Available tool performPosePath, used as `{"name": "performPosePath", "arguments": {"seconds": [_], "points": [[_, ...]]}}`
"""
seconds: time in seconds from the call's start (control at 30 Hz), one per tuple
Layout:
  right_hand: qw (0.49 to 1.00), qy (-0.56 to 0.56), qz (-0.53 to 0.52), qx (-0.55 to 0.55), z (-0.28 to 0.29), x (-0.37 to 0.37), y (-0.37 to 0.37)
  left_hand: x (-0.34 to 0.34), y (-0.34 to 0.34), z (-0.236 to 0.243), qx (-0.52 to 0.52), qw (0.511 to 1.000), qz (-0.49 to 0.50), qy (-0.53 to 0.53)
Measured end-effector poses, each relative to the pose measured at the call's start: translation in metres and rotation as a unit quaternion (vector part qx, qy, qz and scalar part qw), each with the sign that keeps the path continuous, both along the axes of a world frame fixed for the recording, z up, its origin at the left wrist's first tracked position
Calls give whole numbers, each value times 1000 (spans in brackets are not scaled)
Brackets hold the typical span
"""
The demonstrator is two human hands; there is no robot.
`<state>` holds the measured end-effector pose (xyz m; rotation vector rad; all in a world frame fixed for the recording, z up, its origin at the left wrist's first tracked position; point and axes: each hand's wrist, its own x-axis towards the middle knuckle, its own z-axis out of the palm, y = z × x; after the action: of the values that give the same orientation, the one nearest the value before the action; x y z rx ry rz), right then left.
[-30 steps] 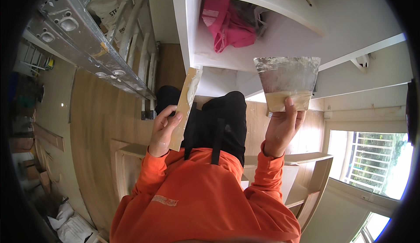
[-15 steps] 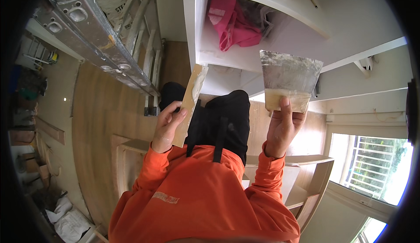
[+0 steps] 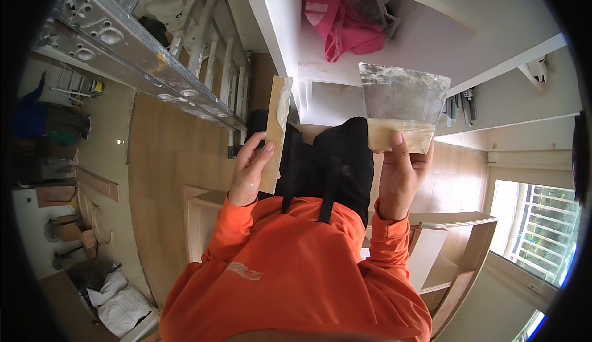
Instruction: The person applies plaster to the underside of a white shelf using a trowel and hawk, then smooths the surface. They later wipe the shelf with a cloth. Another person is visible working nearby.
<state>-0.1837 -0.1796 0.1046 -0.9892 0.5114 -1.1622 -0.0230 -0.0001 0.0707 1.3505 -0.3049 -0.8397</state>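
Note:
My left hand [image 3: 249, 171] is closed around a narrow tan strip of board [image 3: 273, 148], held almost upright in front of my lap. White putty [image 3: 283, 105] is smeared along the strip's upper right edge. To the right, my right hand [image 3: 399, 179] grips a wide putty knife [image 3: 404, 92], thumb on the near side of its tan lower part. Its broad grey blade points away from me, with pale residue along the far edge. The strip and the putty knife are apart.
A metal ladder [image 3: 166, 65] stands at the far left. Ahead is a white cabinet [image 3: 394, 52] with a pink bag [image 3: 345, 28] inside. Wooden frames [image 3: 453, 219] stand close by my right side. A barred window [image 3: 542, 225] is at the right, and white sacks [image 3: 123, 305] lie at the lower left.
The view has swung, so the surroundings sit further right in the picture. The strip in my left hand is more upright and slightly nearer the putty knife. Both hands keep their grips.

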Motion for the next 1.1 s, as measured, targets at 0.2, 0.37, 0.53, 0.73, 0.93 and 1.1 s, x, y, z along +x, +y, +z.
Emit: {"name": "performPosePath", "arguments": {"seconds": [0.2, 0.37, 0.53, 0.73, 0.93, 1.1], "points": [[998, -44, 30, 33, -1, -1, 2, -6, -9, 3, 14, 1000, -1, 6], [997, -35, 31, 61, -5, -7, 2, -9, -19, 5, 19, 1000, -17, 5], [997, -10, 9, 70, -11, -13, 2, -12, -25, 5, 31, 999, -19, 3], [996, -31, 13, 82, -11, -14, 2, -8, -22, 3, 32, 999, -40, -14], [996, -36, 24, 82, -12, -15, 4, -9, -19, 3, 36, 999, -33, -9], [996, -24, 10, 80, -13, -15, 6, -9, -19, 3, 31, 999, -39, 0]]}}
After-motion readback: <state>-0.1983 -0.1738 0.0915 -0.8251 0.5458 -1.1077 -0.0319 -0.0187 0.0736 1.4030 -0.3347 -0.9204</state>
